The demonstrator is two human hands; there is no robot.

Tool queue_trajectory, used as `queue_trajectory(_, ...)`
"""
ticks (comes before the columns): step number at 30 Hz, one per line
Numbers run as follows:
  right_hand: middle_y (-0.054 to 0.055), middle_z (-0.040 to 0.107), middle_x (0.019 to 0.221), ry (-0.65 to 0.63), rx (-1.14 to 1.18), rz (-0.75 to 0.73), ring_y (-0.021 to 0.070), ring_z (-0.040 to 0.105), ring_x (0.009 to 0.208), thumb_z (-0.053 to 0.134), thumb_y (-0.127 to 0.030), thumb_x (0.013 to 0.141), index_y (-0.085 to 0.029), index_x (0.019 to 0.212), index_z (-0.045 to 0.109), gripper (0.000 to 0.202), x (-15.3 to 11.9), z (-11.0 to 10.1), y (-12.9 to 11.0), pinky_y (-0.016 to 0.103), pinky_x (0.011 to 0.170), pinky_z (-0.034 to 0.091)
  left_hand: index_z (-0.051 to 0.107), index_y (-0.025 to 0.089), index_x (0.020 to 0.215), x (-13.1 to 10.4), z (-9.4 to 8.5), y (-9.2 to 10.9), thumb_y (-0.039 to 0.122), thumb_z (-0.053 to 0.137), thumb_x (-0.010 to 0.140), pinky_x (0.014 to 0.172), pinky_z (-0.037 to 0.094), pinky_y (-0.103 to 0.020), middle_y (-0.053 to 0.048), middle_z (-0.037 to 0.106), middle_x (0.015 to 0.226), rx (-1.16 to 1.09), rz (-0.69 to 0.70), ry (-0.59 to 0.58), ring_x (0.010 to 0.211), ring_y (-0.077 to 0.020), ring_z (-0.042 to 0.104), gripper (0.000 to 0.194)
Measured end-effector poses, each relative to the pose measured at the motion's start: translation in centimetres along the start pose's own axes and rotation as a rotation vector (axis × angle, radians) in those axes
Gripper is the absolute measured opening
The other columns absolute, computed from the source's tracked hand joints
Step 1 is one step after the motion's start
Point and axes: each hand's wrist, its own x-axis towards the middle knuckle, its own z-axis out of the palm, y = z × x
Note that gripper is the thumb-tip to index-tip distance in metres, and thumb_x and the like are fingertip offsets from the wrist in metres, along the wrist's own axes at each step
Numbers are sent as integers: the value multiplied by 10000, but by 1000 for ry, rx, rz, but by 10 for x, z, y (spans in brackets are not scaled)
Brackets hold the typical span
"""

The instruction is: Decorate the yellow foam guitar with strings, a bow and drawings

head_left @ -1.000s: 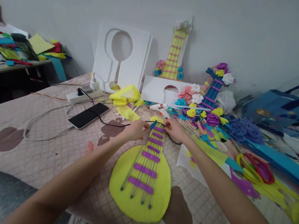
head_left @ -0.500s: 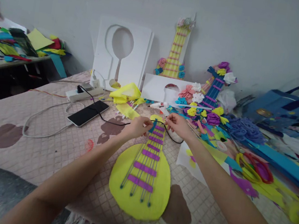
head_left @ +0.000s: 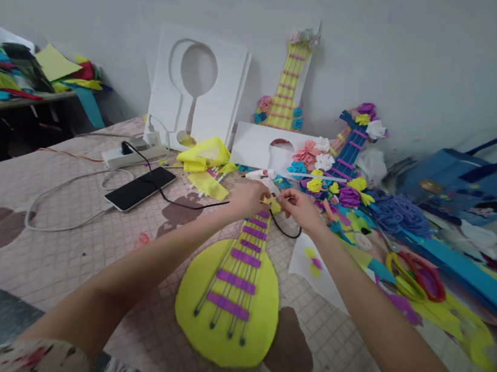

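Observation:
A yellow lute-shaped craft piece (head_left: 223, 344) lies flat on the patterned cloth, with purple strips across it and dark strings running up its neck. My left hand (head_left: 249, 199) is over the top of the neck, fingers closed; what they hold is too small to make out. Just to its right, my right hand (head_left: 297, 207) has its fingers pinched together near the neck's top edge, and its content is also unclear. A black cable (head_left: 182, 203) passes beneath my left hand and loops out below my right. Behind the hands lies a white glue gun (head_left: 256, 175).
At left are a phone (head_left: 140, 189) and a power strip (head_left: 136, 156). Cut white boards (head_left: 228, 92) and decorated lute shapes stand at the wall. Paper flowers, blue yarn (head_left: 400, 214), scissors (head_left: 406, 276) and a blue bag (head_left: 468, 184) fill the right.
My left hand has moved right and a little up, closer to my right hand, now covering the neck's top. The whole view has shifted slightly.

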Motion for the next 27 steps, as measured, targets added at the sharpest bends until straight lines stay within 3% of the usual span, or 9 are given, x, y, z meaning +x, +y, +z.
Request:
queue_trajectory(4, -26, 550, 609, 4, -60, -36, 91, 469, 456, 594, -508, 770, -202, 760, 533, 312, 1, 2, 2, 217, 411, 401, 710, 148, 808, 13, 17, 7, 197, 677, 715, 714, 485, -284, -70, 688, 840, 99, -5, -34, 817, -220, 645, 110)
queue_trajectory(8, 8, 597, 665, 84, -174, -57, 132, 539, 547, 521, -447, 830, -201, 789, 553, 252, 11, -2, 16, 260, 515, 463, 713, 154, 798, 13, 20, -1, 209, 623, 767, 695, 470, -281, -72, 690, 825, 131, -19, -17, 786, -215, 642, 110)
queue_trajectory(13, 74, 674, 884, 128, -331, -85, 197, 606, 808, 669, -314, 713, -178, 873, 606, 219, 46, 0, 32, 330, 751, 482, 714, 164, 790, 11, 15, -15, 264, 651, 773, 680, 451, -247, -51, 689, 792, 107, -1, -10, 760, -185, 627, 119)
queue_trajectory(17, 63, 678, 810, 69, -440, -93, 195, 593, 759, 706, -271, 647, -166, 772, 622, 184, 72, 11, 34, 295, 705, 448, 711, 164, 774, 13, 16, -17, 268, 664, 767, 657, 436, -237, -40, 680, 754, 75, 5, -6, 709, -169, 609, 115)
queue_trajectory(21, 47, 653, 720, 56, -512, -102, 178, 553, 685, 691, -254, 635, -162, 683, 596, 140, 81, 15, 32, 268, 639, 404, 701, 158, 743, 8, 14, -14, 252, 668, 756, 636, 420, -236, -30, 660, 699, 31, 1, 10, 667, -159, 587, 100)
queue_trajectory(27, 65, 657, 787, 127, -522, -122, 178, 547, 686, 609, -315, 735, -147, 807, 613, 183, 76, -12, 27, 278, 635, 401, 675, 139, 722, -2, -4, -15, 238, 656, 760, 626, 407, -232, -30, 658, 706, -110, -41, 82, 653, -138, 561, 107)
